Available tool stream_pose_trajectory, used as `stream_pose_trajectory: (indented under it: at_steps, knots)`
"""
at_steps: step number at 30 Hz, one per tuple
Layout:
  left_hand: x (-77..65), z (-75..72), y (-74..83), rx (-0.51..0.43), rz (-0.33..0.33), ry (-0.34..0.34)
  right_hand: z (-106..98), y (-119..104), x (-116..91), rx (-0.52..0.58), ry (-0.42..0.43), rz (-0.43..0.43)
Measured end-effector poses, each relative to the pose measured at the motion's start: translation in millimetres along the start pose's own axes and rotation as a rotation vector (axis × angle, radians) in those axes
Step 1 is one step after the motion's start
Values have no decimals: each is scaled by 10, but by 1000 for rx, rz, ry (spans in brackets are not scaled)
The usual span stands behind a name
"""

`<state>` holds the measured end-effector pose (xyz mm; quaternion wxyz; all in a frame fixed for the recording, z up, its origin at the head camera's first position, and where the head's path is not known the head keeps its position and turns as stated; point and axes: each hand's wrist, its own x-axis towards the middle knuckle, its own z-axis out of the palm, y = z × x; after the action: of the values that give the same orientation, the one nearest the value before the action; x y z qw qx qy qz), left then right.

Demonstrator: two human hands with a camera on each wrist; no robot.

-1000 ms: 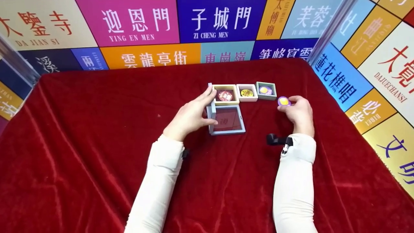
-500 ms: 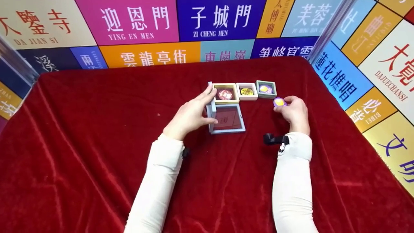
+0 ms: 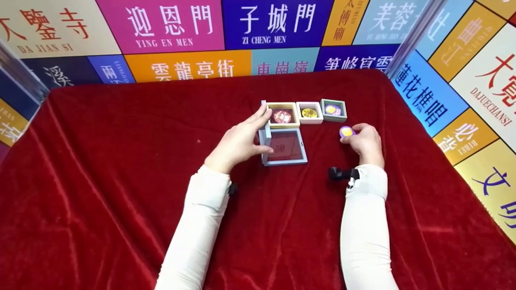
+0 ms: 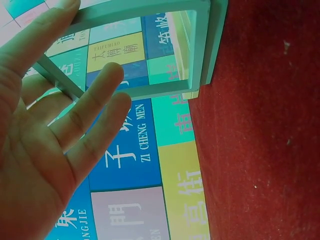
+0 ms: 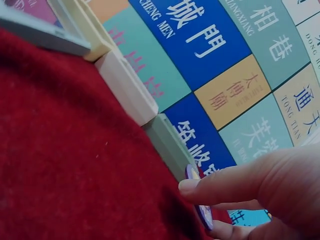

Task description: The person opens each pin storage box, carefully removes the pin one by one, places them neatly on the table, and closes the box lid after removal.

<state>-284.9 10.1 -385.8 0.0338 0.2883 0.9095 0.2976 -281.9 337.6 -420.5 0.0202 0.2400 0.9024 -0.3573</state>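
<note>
My left hand (image 3: 238, 143) holds the upright half of a hinged light-blue display frame (image 3: 265, 135) between thumb and fingertips. The frame's other half, with a clear pane in a blue rim (image 3: 285, 162), lies flat on the cloth. In the left wrist view the standing frame (image 4: 200, 50) shows the wall panels through its pane. My right hand (image 3: 367, 143) pinches a round purple badge (image 3: 346, 131) with a yellow design between thumb and fingers. In the right wrist view the badge (image 5: 205, 212) is seen almost edge-on, overlapping the corner of a green box (image 5: 172, 145).
Behind the blue frame stand a yellow box (image 3: 283, 126) with a red badge, a pink box (image 3: 309, 121) with a yellow badge, and the green box (image 3: 334, 119) with a purple-yellow badge. Red velvet cloth (image 3: 121, 193) covers the table; printed panels (image 3: 173, 24) rise behind.
My right hand has moved a little left and slightly nearer with the badge, keeping its pinch. The left hand and the blue frame stay where they were.
</note>
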Motion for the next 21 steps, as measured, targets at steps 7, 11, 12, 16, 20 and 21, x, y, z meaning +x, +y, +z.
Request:
stream_pose_trajectory:
  at_steps: [7, 11, 12, 16, 20, 21]
  knots:
    - [11, 0, -4, -4, -7, -5, 39, 40, 37, -41, -4, -16]
    - [4, 1, -7, -11, -5, -6, 55, 43, 41, -40, 0, -19]
    - [5, 0, -5, -11, -5, -7, 53, 43, 41, -40, 1, -21]
    - [1, -5, 0, -3, -7, -13, 44, 38, 30, -47, 2, -25]
    - [-1, -8, 3, 4, -4, -13, 34, 24, 19, -59, -14, -27]
    - [0, -6, 4, 8, -5, -13, 29, 19, 15, -62, -18, -24]
